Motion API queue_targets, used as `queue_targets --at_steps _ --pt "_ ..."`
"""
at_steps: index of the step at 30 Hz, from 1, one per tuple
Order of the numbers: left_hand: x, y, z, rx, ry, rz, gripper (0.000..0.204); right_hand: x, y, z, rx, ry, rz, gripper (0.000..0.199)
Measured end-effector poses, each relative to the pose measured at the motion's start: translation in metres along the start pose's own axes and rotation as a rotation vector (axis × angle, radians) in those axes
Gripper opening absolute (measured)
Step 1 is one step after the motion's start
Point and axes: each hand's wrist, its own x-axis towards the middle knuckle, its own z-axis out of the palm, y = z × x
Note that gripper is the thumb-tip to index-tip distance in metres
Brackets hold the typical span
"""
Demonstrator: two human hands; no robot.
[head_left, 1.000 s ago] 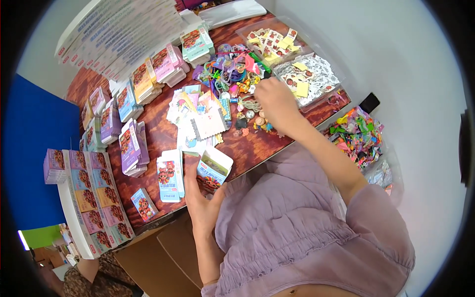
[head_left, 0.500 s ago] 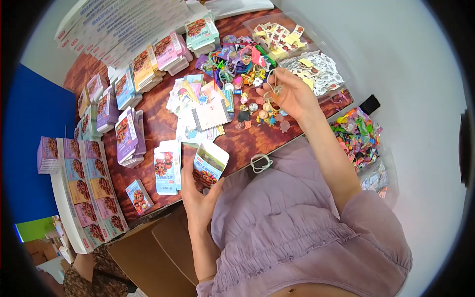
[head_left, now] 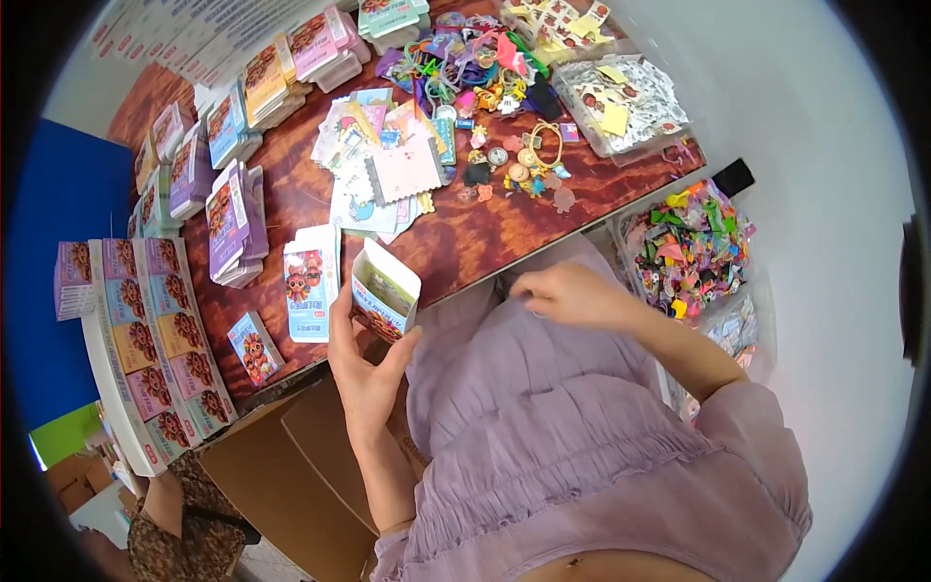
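Head view: we are holding a small open-topped box (head_left: 385, 291) upright in our left hand (head_left: 364, 364), at the near edge of the brown surface (head_left: 465, 242). Our right hand (head_left: 572, 291) is pinching closed, near our chest; whether it is gripping anything we cannot tell. We are judging that keeping the box mouth facing up and steady should help when dropping in trinkets (head_left: 514, 170).

A dark red-brown wooden table (head_left: 465, 242) fills the middle under bright, even light. A white wall (head_left: 824, 116) rises along its right side, and a blue panel (head_left: 58, 213) stands at the left. Brown cardboard (head_left: 281, 475) sits below the table's near edge.
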Motion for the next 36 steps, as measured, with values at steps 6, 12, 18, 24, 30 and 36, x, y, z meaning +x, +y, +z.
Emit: queue_targets --at_steps 6,12,18,24,30,36 --pt "-0.027 0.005 0.009 -0.028 -0.004 0.013 0.084 0.062 0.036 0.069 -1.047 0.130 0.133 0.026" --pt "-0.061 0.017 -0.002 -0.023 0.033 -0.006 0.082 0.096 0.071 0.098 -1.249 -0.140 0.242 0.034" --pt "-0.092 0.031 -0.016 -0.170 0.092 -0.003 0.083 0.128 0.210 0.138 -1.597 0.009 0.026 0.042" --pt "-0.096 0.022 -0.039 -0.238 0.096 -0.012 0.082 0.097 0.073 0.113 -1.398 -0.398 0.353 0.042" --pt "-0.113 0.017 -0.044 -0.217 0.090 0.010 0.080 0.104 0.086 0.113 -1.266 -0.400 0.648 0.040" --pt "-0.122 0.004 -0.045 -0.206 0.083 -0.023 0.080 0.089 0.118 0.100 -1.158 0.021 0.416 0.039"
